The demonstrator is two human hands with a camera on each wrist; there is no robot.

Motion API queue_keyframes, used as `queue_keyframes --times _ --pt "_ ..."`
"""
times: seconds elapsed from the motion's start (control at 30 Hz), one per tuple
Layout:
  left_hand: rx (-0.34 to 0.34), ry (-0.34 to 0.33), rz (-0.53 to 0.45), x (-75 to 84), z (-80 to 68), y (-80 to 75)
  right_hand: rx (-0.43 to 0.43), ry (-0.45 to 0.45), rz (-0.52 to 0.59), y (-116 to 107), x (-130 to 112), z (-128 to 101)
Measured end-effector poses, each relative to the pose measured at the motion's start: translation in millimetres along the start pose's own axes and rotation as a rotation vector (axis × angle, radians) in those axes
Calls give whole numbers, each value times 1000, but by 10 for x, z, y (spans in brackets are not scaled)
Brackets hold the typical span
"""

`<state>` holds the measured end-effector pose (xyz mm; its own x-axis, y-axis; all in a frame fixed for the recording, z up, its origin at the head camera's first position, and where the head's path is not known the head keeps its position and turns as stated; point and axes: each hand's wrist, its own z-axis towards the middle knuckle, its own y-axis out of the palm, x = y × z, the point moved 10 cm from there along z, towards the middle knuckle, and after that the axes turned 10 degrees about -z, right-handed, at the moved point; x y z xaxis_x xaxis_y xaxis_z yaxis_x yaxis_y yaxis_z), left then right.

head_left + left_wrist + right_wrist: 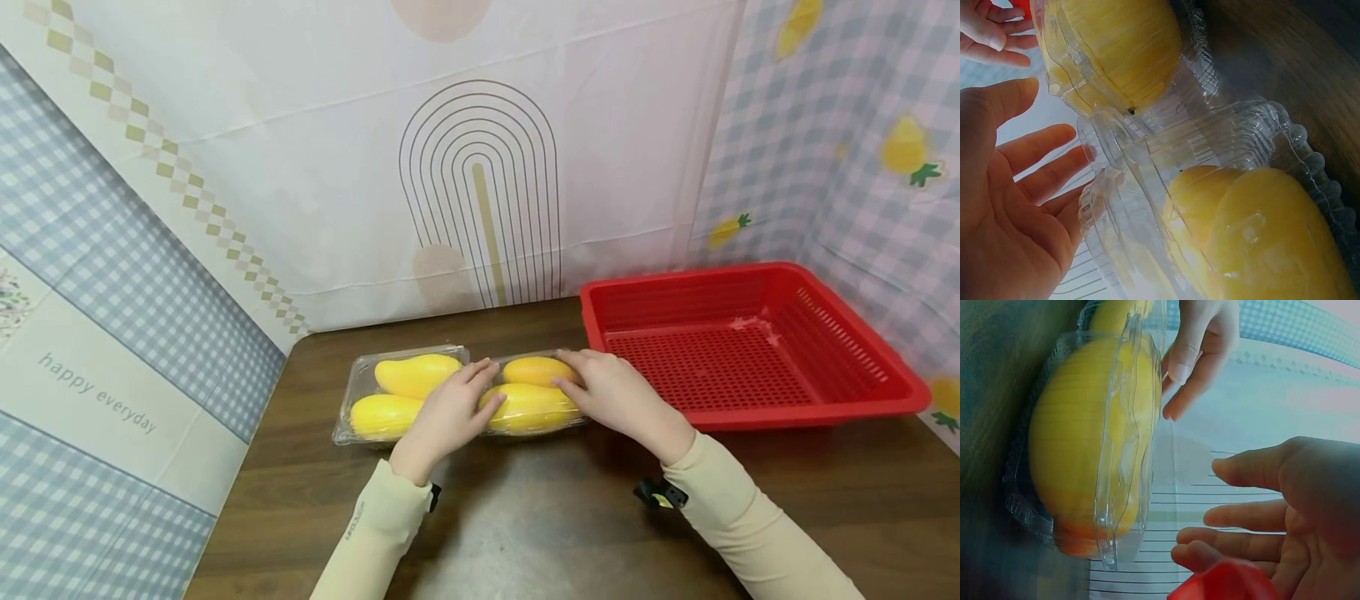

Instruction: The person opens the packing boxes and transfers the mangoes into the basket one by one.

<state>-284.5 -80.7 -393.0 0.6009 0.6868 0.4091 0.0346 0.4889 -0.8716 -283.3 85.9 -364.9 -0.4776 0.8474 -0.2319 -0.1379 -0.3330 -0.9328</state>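
Clear mango box (534, 393) between both open hands.

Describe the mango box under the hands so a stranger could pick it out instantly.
On the brown table, left of the red basket, two clear clamshell boxes of yellow mangoes sit side by side. It is the right box, next to the basket, with both hands over it; the left box lies farther from the basket.

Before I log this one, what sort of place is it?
Probably a staged tabletop booth, not a real kitchen: a brown table is walled in by printed cloth backdrops. On it sit two clear boxes of mangoes under both hands and a red basket.
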Motion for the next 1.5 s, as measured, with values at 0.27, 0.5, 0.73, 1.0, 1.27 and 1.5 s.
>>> queue_keyframes --times 0.27,0.5,0.73,1.0,1.27,1.5 --pt "17 17 38 3 21 -13 -10 9 -51 4 18 14" --pt "51 18 79 1 -36 -43 -32 16 -80 126 -122 -66" --pt "62 12 94 -27 -91 -29 38 31 -187 215 -213 -134" --pt "94 19 64 -95 -170 -82 67 7 -188 291 -297 -144" --pt "91 5 59 -166 -249 -109 100 5 -161 345 -345 -160" --pt "86 -3 59 -163 -241 -120 98 25 -84 401 -281 -176"
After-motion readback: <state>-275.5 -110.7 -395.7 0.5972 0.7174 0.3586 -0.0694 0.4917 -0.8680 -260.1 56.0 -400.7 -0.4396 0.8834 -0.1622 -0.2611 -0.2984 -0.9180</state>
